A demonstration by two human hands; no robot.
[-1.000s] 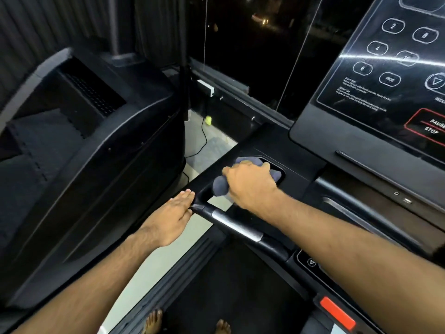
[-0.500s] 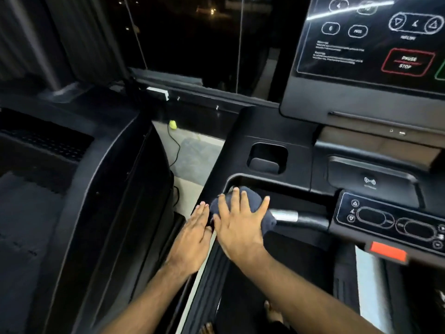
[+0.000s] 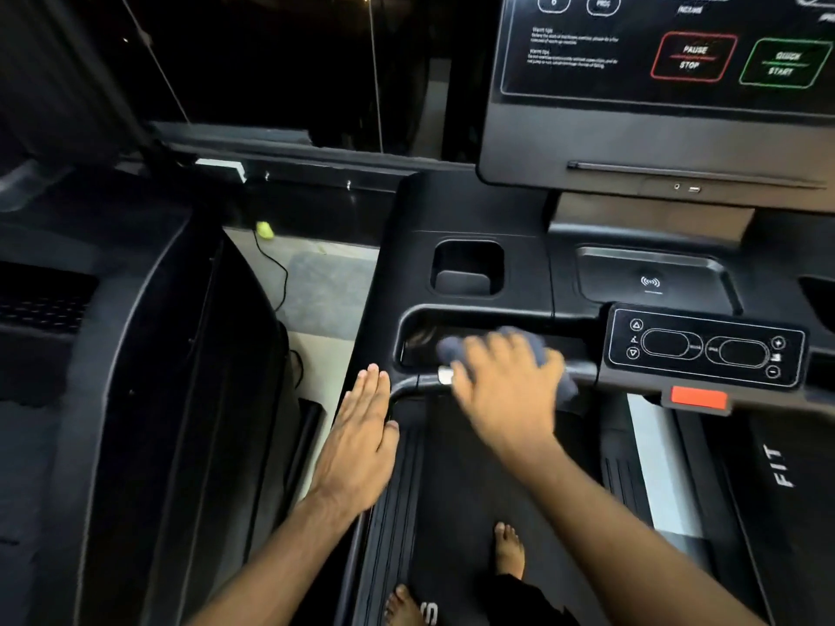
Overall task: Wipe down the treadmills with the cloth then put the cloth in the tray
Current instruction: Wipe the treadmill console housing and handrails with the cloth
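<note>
Head view, right hand (image 3: 506, 399): presses cloth (image 3: 452, 352) onto bar (image 3: 412, 384), fingers seemingly flat.
Left hand (image 3: 361, 440): flat, cloth's 8 o'clock.

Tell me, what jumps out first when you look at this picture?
The right hand presses a dark grey cloth onto the treadmill's handlebar, right in the middle. The left hand is held flat just left of it. Top right on the console are a red PAUSE STOP box and a green QUICK START box, and a bright red tab sits lower right.
</note>
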